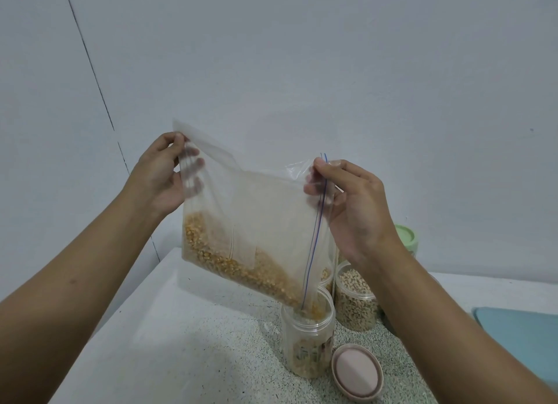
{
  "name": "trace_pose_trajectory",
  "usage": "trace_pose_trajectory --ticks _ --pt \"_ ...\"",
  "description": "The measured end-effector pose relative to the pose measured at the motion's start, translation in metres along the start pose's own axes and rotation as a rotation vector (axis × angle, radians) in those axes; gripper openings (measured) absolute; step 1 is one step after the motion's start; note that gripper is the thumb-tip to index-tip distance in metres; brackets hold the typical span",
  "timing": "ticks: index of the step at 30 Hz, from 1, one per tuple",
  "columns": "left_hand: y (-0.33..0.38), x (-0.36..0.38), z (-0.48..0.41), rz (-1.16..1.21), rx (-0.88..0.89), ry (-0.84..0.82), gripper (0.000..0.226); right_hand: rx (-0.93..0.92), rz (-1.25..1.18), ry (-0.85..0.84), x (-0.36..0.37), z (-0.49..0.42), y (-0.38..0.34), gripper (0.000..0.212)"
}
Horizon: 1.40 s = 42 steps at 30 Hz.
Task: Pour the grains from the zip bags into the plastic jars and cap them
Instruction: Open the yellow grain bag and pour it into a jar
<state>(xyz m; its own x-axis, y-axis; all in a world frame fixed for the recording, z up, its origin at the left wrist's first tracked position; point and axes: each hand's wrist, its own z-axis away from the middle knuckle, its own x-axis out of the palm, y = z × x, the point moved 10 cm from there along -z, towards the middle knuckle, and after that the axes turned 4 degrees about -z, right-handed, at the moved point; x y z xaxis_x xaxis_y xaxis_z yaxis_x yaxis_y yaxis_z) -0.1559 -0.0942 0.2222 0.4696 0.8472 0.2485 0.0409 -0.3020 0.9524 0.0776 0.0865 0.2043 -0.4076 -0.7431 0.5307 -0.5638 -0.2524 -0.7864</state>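
On my feed, the left hand (157, 174) pinches one upper corner of the bag (259, 210), and the right hand (353, 204) pinches the zip edge opposite. The bag hangs tilted, its low corner inside the mouth of the open jar (308, 343). I see yellow grains (241, 270) banked along the bag's lower edge, some in the jar. A pink lid (357, 372) lies just beside the jar on the speckled counter (211, 343). Behind stands a bean jar (356, 301), uncapped, near a green lid (406, 237).
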Motion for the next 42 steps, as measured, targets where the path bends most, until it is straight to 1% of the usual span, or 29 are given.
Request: trace_pose_trajectory --ticks 16,42 --pt "-0.0009 -0.0036 -0.0008 0.010 -0.002 -0.015 0.031 0.007 0.011 -0.018 0.0036 -0.0006 -0.0007 0.025" --pt "0.0045 -0.0005 0.0029 -0.018 0.003 -0.012 0.032 -0.010 -0.009 -0.015 0.0025 -0.0032 0.0020 0.017"
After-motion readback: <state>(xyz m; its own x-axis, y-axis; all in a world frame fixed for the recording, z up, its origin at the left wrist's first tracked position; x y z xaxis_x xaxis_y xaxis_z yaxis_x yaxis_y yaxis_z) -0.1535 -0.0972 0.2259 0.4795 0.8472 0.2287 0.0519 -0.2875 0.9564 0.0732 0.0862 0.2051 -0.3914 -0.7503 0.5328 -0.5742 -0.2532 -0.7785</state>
